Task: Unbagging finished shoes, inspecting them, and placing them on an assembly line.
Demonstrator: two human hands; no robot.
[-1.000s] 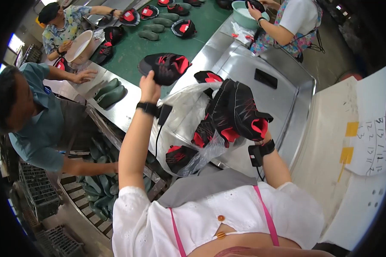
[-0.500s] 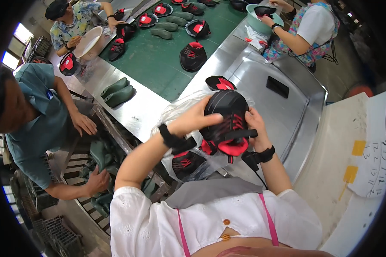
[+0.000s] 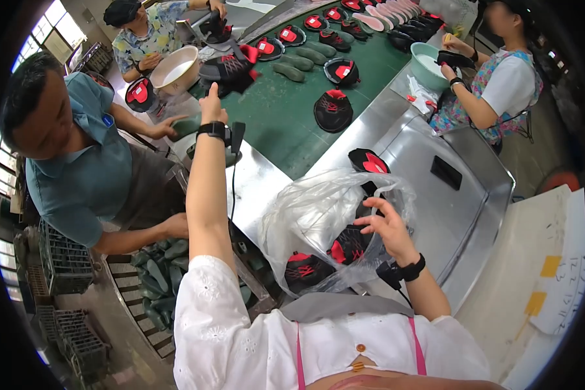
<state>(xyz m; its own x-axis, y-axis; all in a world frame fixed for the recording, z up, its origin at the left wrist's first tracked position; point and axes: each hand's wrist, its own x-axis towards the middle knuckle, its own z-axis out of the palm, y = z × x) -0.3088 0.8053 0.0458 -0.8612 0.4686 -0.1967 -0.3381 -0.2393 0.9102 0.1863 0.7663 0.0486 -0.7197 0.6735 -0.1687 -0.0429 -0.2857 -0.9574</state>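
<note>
My left arm reaches far forward over the green work surface (image 3: 266, 123). At its end my left hand (image 3: 212, 110) is closed at the lower edge of a black shoe upper with red laces and lining (image 3: 229, 70). Motion blurs that upper, and part of the grip is hidden. Over the right side of a clear plastic bag (image 3: 299, 208), my right hand (image 3: 391, 231) is open, its fingers spread and holding nothing. Inside the bag lie black-and-red shoe uppers (image 3: 305, 270). Another black-and-red upper (image 3: 369, 161) rests just beyond it.
Several uppers and green shoe lasts (image 3: 296, 62) stand on the green surface. A black phone (image 3: 446, 172) lies on the metal tray (image 3: 429, 214). To the left, a co-worker in a teal shirt (image 3: 84, 162) handles lasts. Two more people work beside basins (image 3: 175, 67) farther off.
The upper that both hands held has moved forward and left with my left hand. My right hand has let go and opened over the bag. The co-worker at left has picked up a last.
</note>
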